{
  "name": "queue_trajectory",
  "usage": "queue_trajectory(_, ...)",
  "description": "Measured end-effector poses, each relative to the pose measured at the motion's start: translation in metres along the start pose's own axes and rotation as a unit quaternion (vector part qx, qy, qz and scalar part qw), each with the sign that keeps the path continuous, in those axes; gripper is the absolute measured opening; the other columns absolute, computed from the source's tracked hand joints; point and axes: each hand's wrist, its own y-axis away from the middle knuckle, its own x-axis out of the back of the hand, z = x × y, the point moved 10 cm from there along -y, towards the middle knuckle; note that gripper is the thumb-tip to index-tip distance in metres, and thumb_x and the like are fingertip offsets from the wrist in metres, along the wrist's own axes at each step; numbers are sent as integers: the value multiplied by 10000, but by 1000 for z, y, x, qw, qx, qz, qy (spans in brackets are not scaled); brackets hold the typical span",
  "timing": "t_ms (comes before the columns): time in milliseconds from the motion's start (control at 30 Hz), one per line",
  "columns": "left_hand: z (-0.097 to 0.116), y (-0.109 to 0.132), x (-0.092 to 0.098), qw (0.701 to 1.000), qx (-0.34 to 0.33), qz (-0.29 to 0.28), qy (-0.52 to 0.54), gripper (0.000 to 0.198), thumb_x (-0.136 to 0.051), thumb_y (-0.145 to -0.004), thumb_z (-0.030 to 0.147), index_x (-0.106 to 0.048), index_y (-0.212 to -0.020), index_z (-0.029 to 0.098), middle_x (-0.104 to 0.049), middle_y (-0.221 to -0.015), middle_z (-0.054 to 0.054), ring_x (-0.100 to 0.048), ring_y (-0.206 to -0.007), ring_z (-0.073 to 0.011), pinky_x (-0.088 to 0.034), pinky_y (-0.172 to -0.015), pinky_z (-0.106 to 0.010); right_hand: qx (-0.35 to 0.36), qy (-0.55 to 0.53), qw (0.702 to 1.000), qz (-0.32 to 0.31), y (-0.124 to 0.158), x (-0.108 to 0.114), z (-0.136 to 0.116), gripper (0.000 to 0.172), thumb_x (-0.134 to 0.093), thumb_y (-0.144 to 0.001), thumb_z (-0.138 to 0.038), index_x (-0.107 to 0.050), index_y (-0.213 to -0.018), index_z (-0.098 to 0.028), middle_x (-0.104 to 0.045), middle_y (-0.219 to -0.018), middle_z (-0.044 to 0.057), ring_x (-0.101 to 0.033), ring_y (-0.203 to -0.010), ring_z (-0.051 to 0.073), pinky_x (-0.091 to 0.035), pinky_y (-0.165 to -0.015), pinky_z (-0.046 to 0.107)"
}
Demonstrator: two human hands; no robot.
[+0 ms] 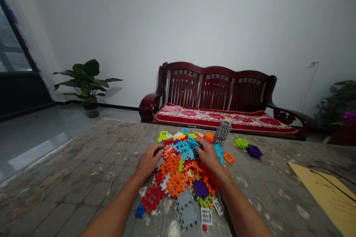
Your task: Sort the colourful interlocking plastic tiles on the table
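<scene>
Left hand (149, 161) in at the edge of the colourful block pile (177, 183), grip apart, right hand (208, 154) at a blue piece (192, 142), can't tell whether that grip's clamped

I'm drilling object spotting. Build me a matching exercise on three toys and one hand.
1. Grey stack
2. Small blue block
3. Purple cluster
4. Left hand

A. Beside the lime cluster
B. Fingers bent at the left side of the pile
C. Rising at the pile's far right
D. At the pile's near left corner

Pairs: 1-C, 2-D, 3-A, 4-B
</scene>
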Motion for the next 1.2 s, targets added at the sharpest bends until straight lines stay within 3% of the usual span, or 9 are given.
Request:
queue_trajectory(133, -3, 0, 0, 1000, 9, 6, 1, 339, -462, -837, 388, -703, -1028, 246, -729, -1111, -35, -650, -1060, -219, -473, -983, -367, -1, -48, 999, 19, 1, 9, -6, 327, -496, -890, -390, -697, -1097, -235, -734, -1075, 29, -667, -996, 207, -490, -906, 327)
queue_trajectory(267, -5, -1, 2, 1000, 9, 12, 5, 336, -468, -831, 398, -710, -1012, 252, -736, -1106, -28, -652, -1061, -219, -473, -982, -365, -40, -78, 991, 96, 2, 31, 8, 387, -431, -907, -454, -716, -1011, -213, -750, -935, 32, -679, -871, 195, -500, -811, 290)
queue_trajectory(367, -6, -2, 2, 1000, 12, 8, 1, 341, -475, -823, 409, -713, -1008, 251, -739, -1107, -31, -655, -1062, -225, -475, -978, -366, -90, -97, 971, 199, 6, 61, 34, 396, -451, -868, -445, -697, -1038, -186, -742, -959, 63, -668, -893, 213, -493, -832, 304)
queue_trajectory(500, -6, -2, 2, 1000, 15, 10, 1, 336, -476, -816, 392, -713, -1007, 251, -741, -1105, -29, -661, -1055, -230, -481, -970, -371, -151, -78, 931, 324, 23, 109, 76, 495, -414, -835, -364, -577, -1238, -127, -679, -1141, 128, -628, -1002, 227, -469, -903, 336)
queue_trajectory(633, -7, -2, 3, 1000, 18, 13, 2, 320, -491, -804, 385, -715, -993, 258, -747, -1092, -21, -668, -1040, -225, -491, -957, -359, -267, 105, 875, 390, 56, 156, 115, 551, -453, -796, -293, -512, -1327, -160, -589, -1287, 163, -521, -1186, 304, -381, -1009, 424)
queue_trajectory(733, -7, -2, 3, 1000, 19, 16, -1, 313, -492, -802, 391, -715, -978, 261, -748, -1084, -20, -668, -1035, -226, -494, -955, -357, -339, 204, 838, 376, 78, 176, 145, 693, -564, -768, -374, -416, -1414, -172, -494, -1394, 194, -444, -1274, 378, -352, -1026, 495)
queue_trajectory(900, -9, -2, 3, 999, 19, 24, -5, 319, -481, -800, 404, -716, -969, 268, -747, -1077, -20, -669, -1027, -227, -498, -950, -350, -381, 271, 825, 317, 91, 189, 194, 865, -620, -744, -535, -318, -1476, -187, -348, -1495, 232, -383, -1326, 424, -336, -1022, 553)
queue_trajectory(1067, -8, -2, 3, 1000, 16, 25, -8, 314, -481, -801, 389, -716, -968, 265, -747, -1075, -20, -669, -1024, -228, -500, -944, -354, -376, 294, 851, 219, 74, 186, 215, 823, -546, -814, -547, -271, -1506, -198, -421, -1437, 238, -477, -1258, 396, -380, -966, 540)
queue_trajectory(1200, -9, -2, 2, 1000, 15, 20, -12, 326, -479, -807, 390, -716, -987, 258, -745, -1080, -24, -666, -1035, -232, -492, -954, -363, -352, 355, 855, 138, 61, 178, 210, 666, -478, -873, -493, -387, -1452, -176, -608, -1226, 204, -573, -1131, 366, -432, -895, 501)
